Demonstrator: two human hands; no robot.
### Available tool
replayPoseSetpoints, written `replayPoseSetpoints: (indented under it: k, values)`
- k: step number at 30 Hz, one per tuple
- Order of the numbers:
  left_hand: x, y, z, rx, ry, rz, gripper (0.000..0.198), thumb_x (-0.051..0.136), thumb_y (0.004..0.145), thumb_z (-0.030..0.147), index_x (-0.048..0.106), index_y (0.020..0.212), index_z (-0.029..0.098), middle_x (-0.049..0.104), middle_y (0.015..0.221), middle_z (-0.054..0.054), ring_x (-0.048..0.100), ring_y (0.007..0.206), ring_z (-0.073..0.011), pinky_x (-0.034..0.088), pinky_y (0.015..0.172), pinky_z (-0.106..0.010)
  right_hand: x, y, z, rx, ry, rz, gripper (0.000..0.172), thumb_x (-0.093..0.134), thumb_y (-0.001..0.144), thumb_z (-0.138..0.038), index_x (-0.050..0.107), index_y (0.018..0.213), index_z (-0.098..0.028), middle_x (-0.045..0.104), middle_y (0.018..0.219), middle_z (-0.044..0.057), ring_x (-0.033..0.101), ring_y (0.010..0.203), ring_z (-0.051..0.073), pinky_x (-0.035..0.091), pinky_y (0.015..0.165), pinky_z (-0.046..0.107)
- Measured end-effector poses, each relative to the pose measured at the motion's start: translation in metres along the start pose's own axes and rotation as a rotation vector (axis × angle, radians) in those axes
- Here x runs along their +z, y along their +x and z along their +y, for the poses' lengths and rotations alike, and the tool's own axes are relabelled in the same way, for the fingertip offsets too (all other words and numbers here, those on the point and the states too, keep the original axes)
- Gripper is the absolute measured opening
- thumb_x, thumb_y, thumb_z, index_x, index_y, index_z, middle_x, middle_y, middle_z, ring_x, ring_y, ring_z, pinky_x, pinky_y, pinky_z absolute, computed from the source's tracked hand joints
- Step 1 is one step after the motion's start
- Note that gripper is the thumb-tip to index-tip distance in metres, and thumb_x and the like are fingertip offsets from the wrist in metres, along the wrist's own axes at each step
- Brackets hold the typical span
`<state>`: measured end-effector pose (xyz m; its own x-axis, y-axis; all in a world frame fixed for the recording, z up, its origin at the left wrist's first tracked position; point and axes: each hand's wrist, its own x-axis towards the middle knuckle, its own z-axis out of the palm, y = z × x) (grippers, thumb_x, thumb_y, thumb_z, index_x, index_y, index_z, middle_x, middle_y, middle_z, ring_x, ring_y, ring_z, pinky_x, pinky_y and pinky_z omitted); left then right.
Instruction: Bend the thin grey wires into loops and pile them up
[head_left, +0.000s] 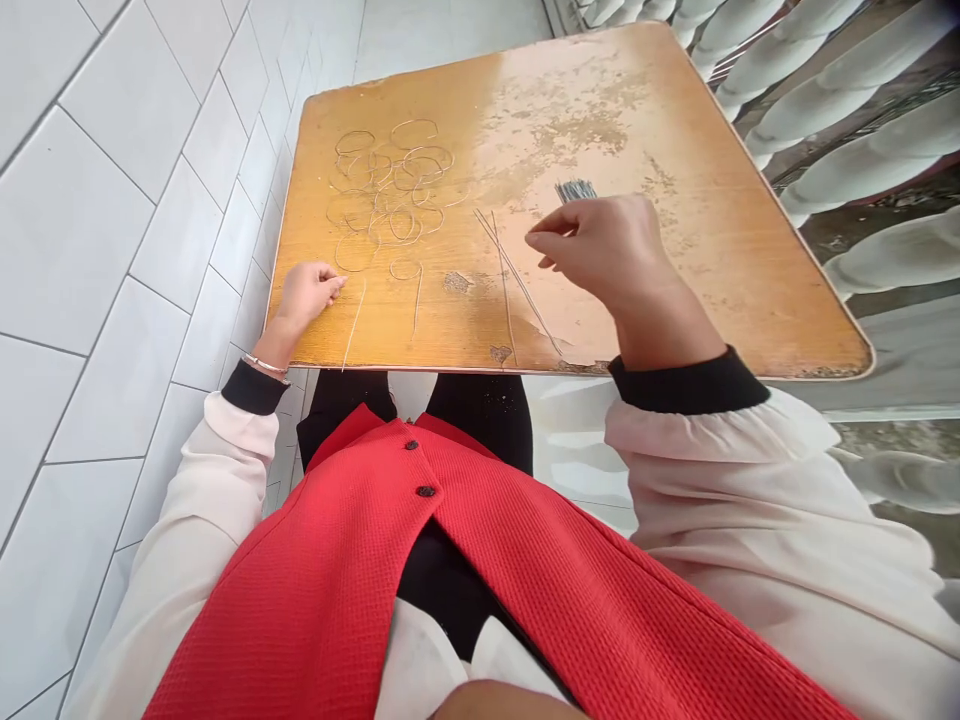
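My left hand (306,292) rests at the near left of the table, its fingers drawn together beside a short straight wire (354,325). Whether they hold anything is too small to see. My right hand (607,245) is over the table's right half, thumb and fingers pinched; anything between them is hidden. Behind it shows a bundle of straight grey wires (575,189), partly covered by the hand. Many thin wire rings (401,225) lie in a loose, overlapping cluster at the left. Nearer me is a hooked wire (418,295), curled at one end. Several straight wires (517,280) cross between my hands.
The wooden table (675,300) has a worn, peeling surface and a pale edge strip. A white tiled wall (97,250) runs close along the left. White balusters (847,180) stand along the right side. My legs are under the near edge.
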<state>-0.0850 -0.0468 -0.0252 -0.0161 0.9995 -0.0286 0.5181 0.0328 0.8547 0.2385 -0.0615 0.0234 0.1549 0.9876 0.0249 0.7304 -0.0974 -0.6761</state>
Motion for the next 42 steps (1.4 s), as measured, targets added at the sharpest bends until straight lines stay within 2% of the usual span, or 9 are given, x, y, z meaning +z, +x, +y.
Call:
replayPoseSetpoints:
  k: [6, 10, 13, 18, 21, 25, 29, 36, 42]
  values:
    - [0.018, 0.021, -0.001, 0.100, 0.251, 0.087, 0.035, 0.073, 0.078, 0.019, 0.052, 0.050, 0.020, 0.051, 0.054, 0.002, 0.040, 0.055, -0.0111, 0.032, 0.062, -0.029, 0.008, -0.003, 0.021, -0.067, -0.430, -0.074, 0.016, 0.067, 0.091, -0.026, 0.066, 0.079, -0.015, 0.074, 0.095, 0.020, 0.065, 0.092, 0.025, 0.043, 0.082, 0.038]
    - [0.032, 0.034, 0.007, 0.192, 0.304, 0.106, 0.038, 0.074, 0.078, 0.019, 0.048, 0.050, 0.022, 0.043, 0.052, 0.003, 0.037, 0.058, -0.0133, 0.035, 0.067, -0.030, 0.022, 0.000, 0.035, -0.054, -0.470, -0.090, 0.027, 0.073, 0.086, -0.039, 0.058, 0.073, -0.020, 0.071, 0.099, 0.019, 0.065, 0.096, 0.030, 0.047, 0.084, 0.041]
    - [0.037, 0.040, 0.011, 0.182, 0.346, 0.099, 0.040, 0.074, 0.078, 0.019, 0.046, 0.050, 0.022, 0.042, 0.055, 0.002, 0.044, 0.064, -0.0158, 0.039, 0.073, -0.031, 0.026, 0.004, 0.042, -0.043, -0.485, -0.091, 0.016, 0.073, 0.084, -0.032, 0.066, 0.085, -0.018, 0.073, 0.105, 0.020, 0.066, 0.101, 0.032, 0.049, 0.088, 0.043]
    - [0.029, 0.032, 0.010, 0.176, 0.367, 0.178, 0.025, 0.080, 0.078, 0.030, 0.058, 0.070, 0.021, 0.056, 0.068, -0.002, 0.055, 0.074, -0.0188, 0.044, 0.078, -0.032, 0.025, 0.007, 0.045, -0.069, -0.451, -0.122, 0.023, 0.062, 0.086, -0.020, 0.073, 0.106, -0.018, 0.076, 0.108, 0.017, 0.069, 0.104, 0.034, 0.052, 0.090, 0.046]
    - [0.020, 0.019, 0.009, 0.220, 0.400, 0.191, 0.020, 0.069, 0.089, 0.036, 0.062, 0.078, 0.020, 0.067, 0.078, -0.004, 0.059, 0.075, -0.0176, 0.046, 0.077, -0.032, 0.026, 0.010, 0.046, -0.082, -0.468, -0.118, 0.028, 0.061, 0.083, -0.017, 0.076, 0.106, -0.016, 0.077, 0.107, 0.018, 0.070, 0.107, 0.037, 0.053, 0.090, 0.047]
    - [0.015, 0.005, 0.007, 0.282, 0.372, 0.183, 0.014, 0.066, 0.090, 0.031, 0.067, 0.083, 0.019, 0.073, 0.086, -0.004, 0.063, 0.077, -0.0158, 0.046, 0.074, -0.030, 0.026, 0.014, 0.039, -0.055, -0.615, -0.152, 0.024, 0.060, 0.080, -0.013, 0.079, 0.094, -0.013, 0.076, 0.105, 0.022, 0.070, 0.106, 0.041, 0.053, 0.082, 0.045]
    - [0.017, -0.002, 0.005, 0.318, 0.333, 0.170, 0.012, 0.065, 0.089, 0.028, 0.069, 0.083, 0.018, 0.075, 0.083, -0.003, 0.063, 0.074, -0.0143, 0.045, 0.071, -0.029, 0.022, 0.014, 0.021, -0.027, -0.801, -0.266, 0.032, 0.054, 0.082, -0.010, 0.078, 0.103, -0.007, 0.075, 0.112, 0.024, 0.070, 0.108, 0.039, 0.053, 0.076, 0.040]
    - [0.016, -0.004, 0.003, 0.340, 0.285, 0.146, 0.011, 0.065, 0.089, 0.026, 0.070, 0.085, 0.017, 0.077, 0.087, -0.004, 0.066, 0.078, -0.0143, 0.047, 0.073, -0.028, 0.013, 0.007, -0.005, -0.040, -0.885, -0.412, 0.035, 0.044, 0.092, -0.002, 0.074, 0.109, 0.007, 0.070, 0.115, 0.035, 0.066, 0.118, 0.043, 0.049, 0.081, 0.042]
    - [0.017, -0.006, 0.003, 0.326, 0.293, 0.127, 0.009, 0.064, 0.088, 0.023, 0.070, 0.086, 0.017, 0.077, 0.088, -0.004, 0.067, 0.079, -0.0141, 0.047, 0.073, -0.028, 0.020, 0.012, -0.003, -0.084, -0.951, -0.433, 0.029, 0.046, 0.090, 0.005, 0.074, 0.099, 0.008, 0.071, 0.109, 0.034, 0.066, 0.119, 0.042, 0.047, 0.086, 0.045]
